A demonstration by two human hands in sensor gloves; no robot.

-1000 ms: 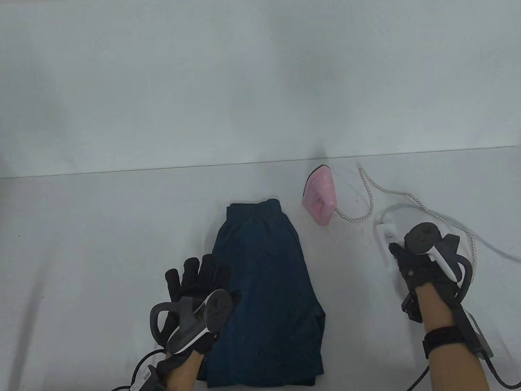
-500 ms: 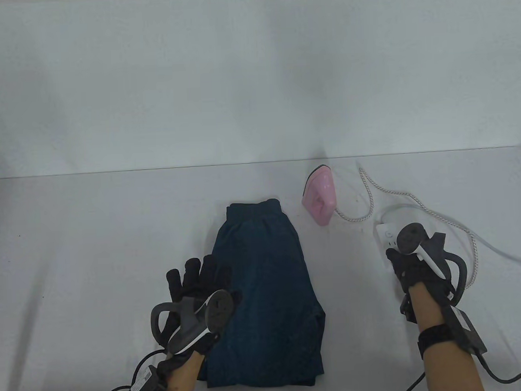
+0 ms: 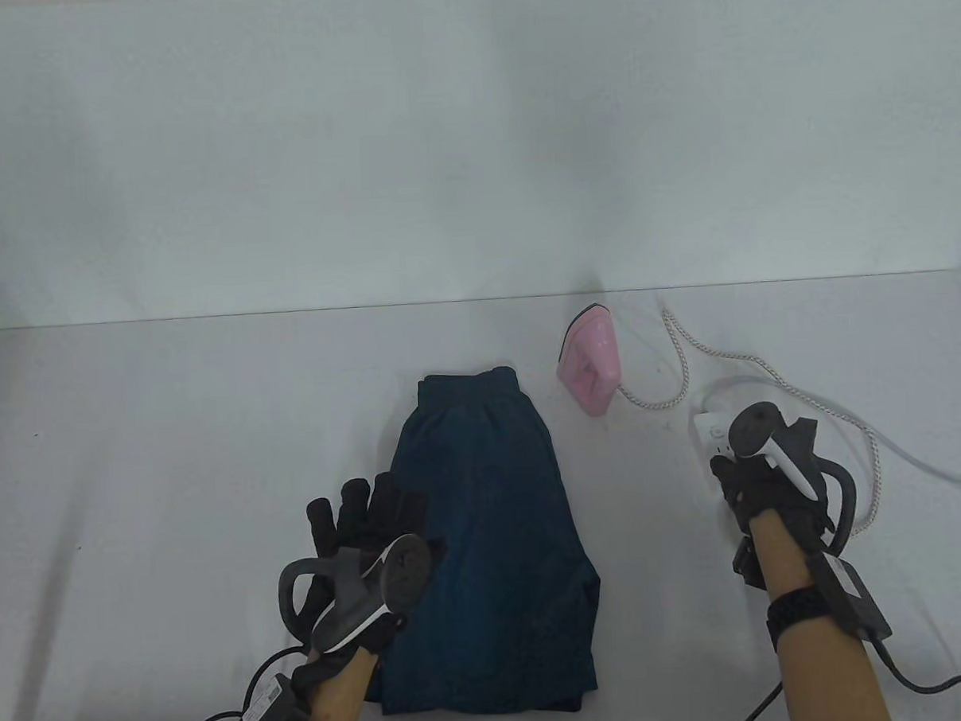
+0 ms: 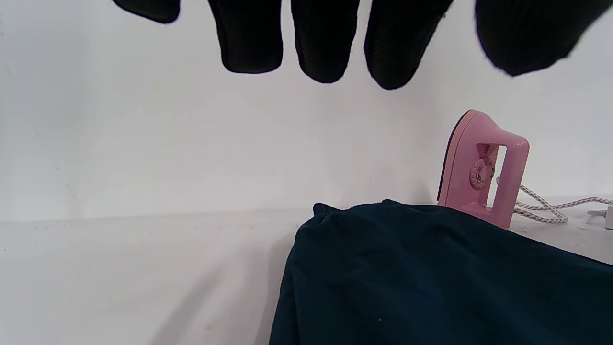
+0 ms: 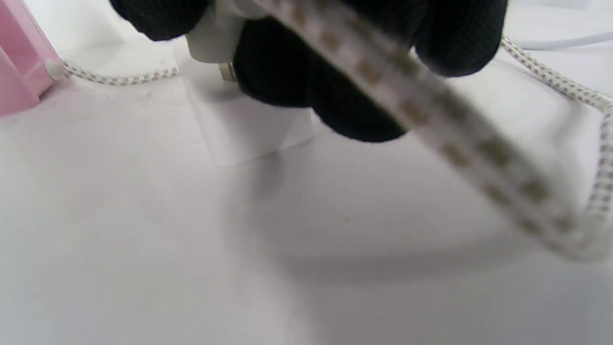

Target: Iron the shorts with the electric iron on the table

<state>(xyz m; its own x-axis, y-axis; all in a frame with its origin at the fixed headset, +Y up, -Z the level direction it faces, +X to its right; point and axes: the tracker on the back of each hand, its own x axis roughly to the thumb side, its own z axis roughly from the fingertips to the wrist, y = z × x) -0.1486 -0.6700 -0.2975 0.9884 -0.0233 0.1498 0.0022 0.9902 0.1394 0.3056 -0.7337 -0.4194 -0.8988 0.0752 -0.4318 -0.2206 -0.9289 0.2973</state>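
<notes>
While my right hand point(image 3: 761, 488) pinches the iron's white plug point(image 5: 210, 40) just above the white power strip point(image 3: 711, 438), the main risk is a miss: in the right wrist view the prongs sit right at the strip's top face, but I can't tell whether they line up with a socket, since my fingers point(image 5: 306, 81) cover it. If they're off, pushing down could skid the strip across the table point(image 3: 173, 438) or bend the prongs.

Second risk is the braided cord point(image 3: 684, 371). It loops from the plug back to the pink iron point(image 3: 588, 360), which stands upright on its heel near the table's back edge. A tug on the plug could tip the iron over, and it stands just beside the waistband of the shorts point(image 3: 488, 535).

Grip states: right hand curled on the plug, cord trailing out blurred under the fingers. Left hand point(image 3: 368, 533) flat, fingers straight, holding nothing; in the table view it overlaps the left edge of the dark blue shorts, apparently resting on them.

Relative to the grips: the shorts lie flat at the table's centre, under and right of my left hand, well apart from my right. The iron is beyond and left of my right hand, untouched, linked to it only by the cord.
</notes>
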